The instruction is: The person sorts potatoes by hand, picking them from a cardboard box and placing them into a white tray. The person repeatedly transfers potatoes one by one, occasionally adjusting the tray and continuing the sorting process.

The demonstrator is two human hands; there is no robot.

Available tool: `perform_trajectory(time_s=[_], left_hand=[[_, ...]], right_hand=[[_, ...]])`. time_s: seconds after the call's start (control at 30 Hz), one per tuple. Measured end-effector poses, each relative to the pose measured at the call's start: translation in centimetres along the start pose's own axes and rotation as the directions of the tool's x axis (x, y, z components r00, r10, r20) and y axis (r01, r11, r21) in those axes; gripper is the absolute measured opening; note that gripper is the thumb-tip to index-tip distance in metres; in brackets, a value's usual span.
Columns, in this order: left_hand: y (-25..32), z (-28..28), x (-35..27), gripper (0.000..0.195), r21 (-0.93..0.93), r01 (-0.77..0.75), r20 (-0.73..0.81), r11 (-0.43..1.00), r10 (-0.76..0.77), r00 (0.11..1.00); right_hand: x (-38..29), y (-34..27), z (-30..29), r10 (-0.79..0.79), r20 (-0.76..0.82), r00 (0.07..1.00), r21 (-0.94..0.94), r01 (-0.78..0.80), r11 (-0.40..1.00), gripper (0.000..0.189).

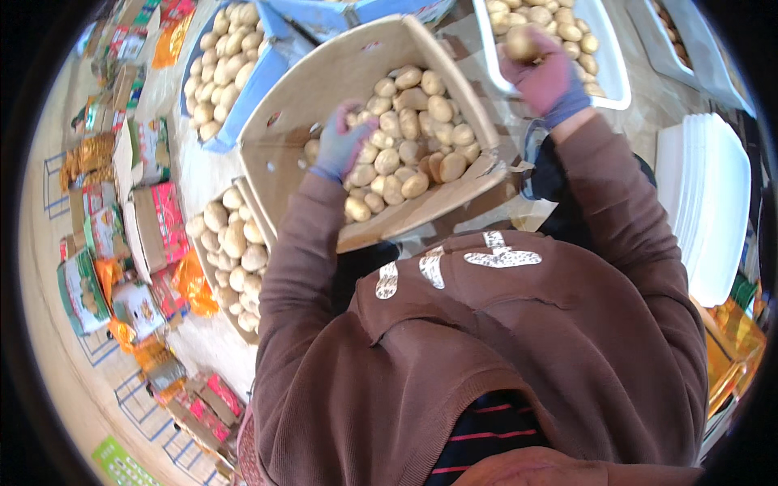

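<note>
A large cardboard box (316, 79) with potatoes (389, 161) heaped toward its right side stands before me. My left hand (346, 143), in a grey-and-pink work glove, reaches into this box. Its fingers curl at the edge of the heap, and whether they grip a potato cannot be made out. At the upper right, my right hand (541, 76) wears a similar glove. Slightly blurred, it holds a potato (521, 45) over the near left rim of a white plastic crate (620, 91), which contains more potatoes (562, 27).
Potatoes fill a blue-sided box (234, 115) at the upper left and another cardboard box (246, 310) by my left elbow. Nested white crates (702, 206) stand on my right. Printed cartons (152, 225) and orange bags (194, 282) line the left.
</note>
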State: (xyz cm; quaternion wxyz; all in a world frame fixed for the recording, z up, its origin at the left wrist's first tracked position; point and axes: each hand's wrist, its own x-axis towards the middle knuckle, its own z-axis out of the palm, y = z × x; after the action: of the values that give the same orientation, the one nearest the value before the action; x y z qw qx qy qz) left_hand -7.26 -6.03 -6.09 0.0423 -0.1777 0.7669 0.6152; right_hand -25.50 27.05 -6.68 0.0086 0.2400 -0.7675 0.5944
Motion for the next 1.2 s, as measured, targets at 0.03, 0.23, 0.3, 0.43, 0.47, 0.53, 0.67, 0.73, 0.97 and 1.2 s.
perform_trajectory(time_s=[0.03,0.23,0.3,0.43,0.47,0.53,0.67,0.73,0.97,1.2], left_hand=[[-4.7,-4.1,0.8,0.06,0.114,0.0,-0.123,0.993,0.014,0.992],[-12.7,-9.2,-1.4,0.06,0.612,0.386,-0.128,0.69,-0.396,0.909],[-10.5,-6.7,-2.2,0.062,0.702,0.363,0.006,0.612,-0.515,0.857],[-15.5,-4.2,-0.9,0.07,0.85,0.121,0.118,0.513,-0.408,0.905],[-18.4,-4.0,0.1,0.073,0.86,0.099,0.096,0.501,-0.349,0.932],[-21.1,-3.7,1.8,0.074,0.818,0.125,0.028,0.561,-0.256,0.966],[-25.6,-3.4,6.0,0.085,0.62,0.439,-0.171,0.65,-0.434,0.884],[-27.2,-3.5,7.1,0.085,0.438,0.554,-0.239,0.708,-0.502,0.831],[-22.9,-3.5,7.5,0.086,0.408,0.581,-0.208,0.704,-0.548,0.81],[-21.7,-4.5,7.3,0.072,-0.146,0.552,0.017,0.821,-0.556,0.831]], right_hand=[[1.0,-2.8,0.4,0.418,0.119,0.901,0.593,-0.402,0.698,0.044],[-0.8,-5.5,3.4,0.409,0.42,0.81,0.781,-0.553,0.292,0.049],[-1.8,-6.6,4.6,0.342,0.589,0.732,0.645,-0.681,0.347,0.047],[-2.8,-11.0,7.2,0.478,0.709,0.518,0.381,-0.852,0.357,0.044],[-3.0,-11.3,7.5,0.481,0.734,0.48,0.338,-0.872,0.354,0.044],[-3.1,-11.5,7.9,0.497,0.734,0.462,0.331,-0.883,0.332,0.043],[-2.7,-11.6,8.4,0.576,0.718,0.392,0.245,-0.916,0.318,0.043],[-2.9,-11.6,8.3,0.58,0.712,0.396,0.259,-0.916,0.307,0.044],[-2.9,-11.1,8.9,0.6,0.708,0.374,0.252,-0.926,0.279,0.045],[-2.9,-11.2,8.8,0.625,0.682,0.379,0.244,-0.924,0.294,0.044]])
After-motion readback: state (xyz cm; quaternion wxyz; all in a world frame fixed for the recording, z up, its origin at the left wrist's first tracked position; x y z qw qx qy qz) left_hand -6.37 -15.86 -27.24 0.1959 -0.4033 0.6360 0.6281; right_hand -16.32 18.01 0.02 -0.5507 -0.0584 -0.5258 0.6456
